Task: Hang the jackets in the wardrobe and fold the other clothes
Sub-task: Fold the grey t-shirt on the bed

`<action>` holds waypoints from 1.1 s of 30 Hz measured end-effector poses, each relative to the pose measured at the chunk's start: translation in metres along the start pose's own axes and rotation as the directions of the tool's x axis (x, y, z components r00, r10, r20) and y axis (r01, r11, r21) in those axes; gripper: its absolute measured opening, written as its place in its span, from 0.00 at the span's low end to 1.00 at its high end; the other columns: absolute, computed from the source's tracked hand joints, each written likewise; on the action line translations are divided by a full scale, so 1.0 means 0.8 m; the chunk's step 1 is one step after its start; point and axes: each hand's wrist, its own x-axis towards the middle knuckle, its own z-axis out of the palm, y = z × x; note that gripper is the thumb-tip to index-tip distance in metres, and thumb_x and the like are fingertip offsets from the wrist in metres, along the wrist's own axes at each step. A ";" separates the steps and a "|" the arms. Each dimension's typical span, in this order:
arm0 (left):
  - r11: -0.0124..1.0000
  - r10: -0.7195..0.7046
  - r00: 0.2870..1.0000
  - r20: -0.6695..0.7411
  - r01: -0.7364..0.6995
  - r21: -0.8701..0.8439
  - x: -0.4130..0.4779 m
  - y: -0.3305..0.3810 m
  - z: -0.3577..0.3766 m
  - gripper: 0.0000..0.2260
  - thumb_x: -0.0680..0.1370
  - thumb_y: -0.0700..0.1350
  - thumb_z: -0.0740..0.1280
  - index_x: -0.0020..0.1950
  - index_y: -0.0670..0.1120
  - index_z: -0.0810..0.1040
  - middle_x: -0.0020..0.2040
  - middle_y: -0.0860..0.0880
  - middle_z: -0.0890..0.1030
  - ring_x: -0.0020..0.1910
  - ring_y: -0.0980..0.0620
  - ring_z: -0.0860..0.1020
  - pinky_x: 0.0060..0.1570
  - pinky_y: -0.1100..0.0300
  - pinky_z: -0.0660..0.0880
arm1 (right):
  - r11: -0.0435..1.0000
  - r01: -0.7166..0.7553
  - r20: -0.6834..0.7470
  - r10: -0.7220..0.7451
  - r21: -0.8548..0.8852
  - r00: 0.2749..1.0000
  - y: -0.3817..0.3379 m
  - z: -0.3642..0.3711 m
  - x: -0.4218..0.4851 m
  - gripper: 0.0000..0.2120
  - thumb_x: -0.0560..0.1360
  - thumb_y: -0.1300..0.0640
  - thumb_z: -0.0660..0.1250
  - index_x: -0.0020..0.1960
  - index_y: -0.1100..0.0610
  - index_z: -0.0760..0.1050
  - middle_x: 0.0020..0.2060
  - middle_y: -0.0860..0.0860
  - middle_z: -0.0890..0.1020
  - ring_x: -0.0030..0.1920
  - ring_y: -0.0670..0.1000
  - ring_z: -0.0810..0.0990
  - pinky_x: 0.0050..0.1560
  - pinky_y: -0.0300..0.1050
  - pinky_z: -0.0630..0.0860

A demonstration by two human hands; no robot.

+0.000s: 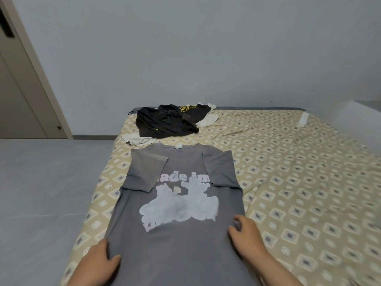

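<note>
a: how far along am i?
b: early on, i'd judge. your soft grey cotton t-shirt with the chalky pale print (177, 254) lies flat, face up, on the near end of the beige diamond-patterned bedsheet (288, 182). both short sleeves are already turned in over the chest, but the body is not yet folded up.
a: and my hands?
b: your left hand (99, 263) grips the lower left edge, thumb on top and fingers hidden under the cloth. your right hand (245, 232) pinches the lower right edge with curled fingers.
a: what's left?
b: the crumpled heap of black garments (165, 122) at the far end, one with yellow lettering, and limp cream pieces (138, 140) poking out beneath. i cannot tell which are jackets. no finished folded stack is in view.
</note>
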 end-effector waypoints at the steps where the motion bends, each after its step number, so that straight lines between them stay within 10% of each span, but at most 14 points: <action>1: 0.998 -0.033 0.998 0.057 0.035 -0.049 -0.004 -0.002 -0.009 0.33 0.64 0.62 0.70 0.62 0.43 0.76 0.64 0.44 0.76 0.63 0.46 0.75 0.54 0.59 0.69 | 0.996 -0.082 0.042 0.081 0.021 0.996 0.008 -0.012 -0.020 0.07 0.75 0.54 0.66 0.51 0.56 0.77 0.48 0.47 0.78 0.52 0.50 0.79 0.50 0.43 0.72; 4: 0.989 -0.089 0.958 0.271 0.117 -0.089 -0.018 -0.024 -0.022 0.28 0.57 0.62 0.71 0.45 0.41 0.82 0.49 0.47 0.83 0.47 0.53 0.80 0.40 0.63 0.72 | 0.897 -0.352 0.369 0.242 0.267 0.897 0.024 -0.038 -0.079 0.16 0.72 0.44 0.68 0.35 0.56 0.80 0.34 0.49 0.83 0.35 0.48 0.81 0.45 0.45 0.75; 7: 0.973 -0.182 0.901 0.394 0.222 -0.058 -0.028 -0.043 -0.029 0.19 0.63 0.53 0.75 0.46 0.40 0.83 0.43 0.43 0.83 0.38 0.51 0.81 0.33 0.66 0.71 | 0.712 -0.558 0.655 0.182 0.427 0.733 0.028 -0.056 -0.120 0.16 0.79 0.45 0.65 0.51 0.56 0.86 0.49 0.51 0.87 0.50 0.50 0.85 0.57 0.46 0.76; 13: 0.966 -0.257 0.786 0.563 0.230 0.120 -0.037 -0.060 -0.031 0.15 0.65 0.43 0.74 0.48 0.35 0.84 0.45 0.37 0.85 0.44 0.42 0.85 0.48 0.53 0.79 | 0.677 -0.609 0.658 0.239 0.414 0.714 0.054 -0.073 -0.153 0.17 0.68 0.51 0.73 0.52 0.61 0.84 0.50 0.57 0.85 0.49 0.54 0.83 0.49 0.46 0.76; 16: 0.962 -0.254 0.724 0.642 0.254 0.094 -0.029 -0.081 -0.027 0.17 0.56 0.48 0.73 0.40 0.38 0.85 0.39 0.39 0.83 0.39 0.44 0.82 0.42 0.56 0.76 | 0.455 -0.571 0.560 0.175 0.684 0.810 0.069 -0.093 -0.150 0.15 0.66 0.61 0.71 0.51 0.65 0.78 0.41 0.61 0.81 0.35 0.56 0.80 0.32 0.43 0.74; 20: 0.939 -0.282 0.736 0.615 0.344 0.020 -0.040 -0.080 -0.026 0.18 0.55 0.49 0.78 0.35 0.42 0.75 0.36 0.41 0.73 0.35 0.48 0.71 0.36 0.59 0.66 | 0.218 -0.545 0.553 0.029 0.809 0.832 0.069 -0.127 -0.151 0.33 0.57 0.68 0.78 0.62 0.57 0.79 0.46 0.59 0.84 0.39 0.56 0.82 0.38 0.51 0.82; 27: 0.951 -0.235 0.707 0.667 0.310 0.007 -0.077 -0.023 -0.019 0.07 0.70 0.44 0.73 0.42 0.40 0.86 0.44 0.45 0.86 0.43 0.47 0.84 0.45 0.62 0.77 | 0.505 -0.427 0.511 -0.033 0.750 0.859 0.046 -0.168 -0.160 0.16 0.70 0.69 0.67 0.57 0.60 0.76 0.36 0.58 0.75 0.27 0.53 0.76 0.23 0.40 0.76; 33: 0.881 -0.060 0.834 0.548 0.303 -0.365 -0.076 -0.013 -0.020 0.06 0.71 0.35 0.67 0.47 0.36 0.79 0.35 0.40 0.78 0.32 0.45 0.76 0.35 0.58 0.71 | 0.468 -0.253 0.336 -0.101 0.846 0.936 0.040 -0.181 -0.149 0.17 0.68 0.75 0.60 0.54 0.62 0.76 0.42 0.60 0.81 0.37 0.54 0.81 0.36 0.44 0.79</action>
